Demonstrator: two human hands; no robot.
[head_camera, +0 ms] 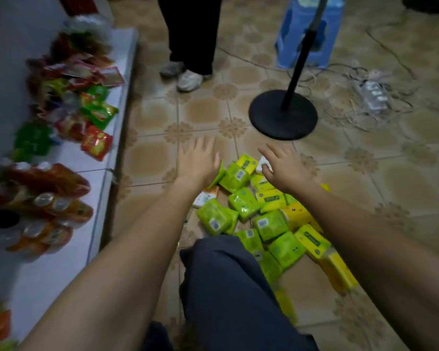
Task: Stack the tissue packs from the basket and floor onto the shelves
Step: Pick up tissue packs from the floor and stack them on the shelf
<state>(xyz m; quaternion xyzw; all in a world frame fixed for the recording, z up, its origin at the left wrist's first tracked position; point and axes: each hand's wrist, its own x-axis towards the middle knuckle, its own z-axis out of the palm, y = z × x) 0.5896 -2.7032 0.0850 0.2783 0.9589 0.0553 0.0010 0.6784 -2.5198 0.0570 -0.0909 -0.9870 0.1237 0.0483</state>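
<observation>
— So, where are the packs [243, 203]?

— Heaped on the floor [150, 158], green and yellow, just right of the person's bent knee [233, 287]. I see none on the shelf [61, 269], which runs along the left and carries snack bags [96, 143] and bottles [53, 201]. No basket is in view.

— And the hands?

— Both reach to the heap's far end, palms down. The left hand [199, 160] has its fingers spread wide and holds nothing. Its thumb side is just beside a tilted green pack [219, 174]. The right hand [285, 169] is also spread and empty, over a white pack [262, 166]. Whether it touches that pack I cannot tell.

— Why both at once, and so wide?

— My guess is to take several packs together, pressed between the palms. They are small and soft and lie loose at all angles, so one-handed picking would be slow.

— How far along is it?

— Early, I'd judge, since the heap is large.

— Anything in the way?

— A stand [283, 114] with a round black base sits just beyond the heap, with a power strip [371, 95] to its right. Someone's feet [185, 77] are near the shelf's far end. The carry goes left, away from the stand, so the likelier trouble is packs slipping out from between the palms.
</observation>
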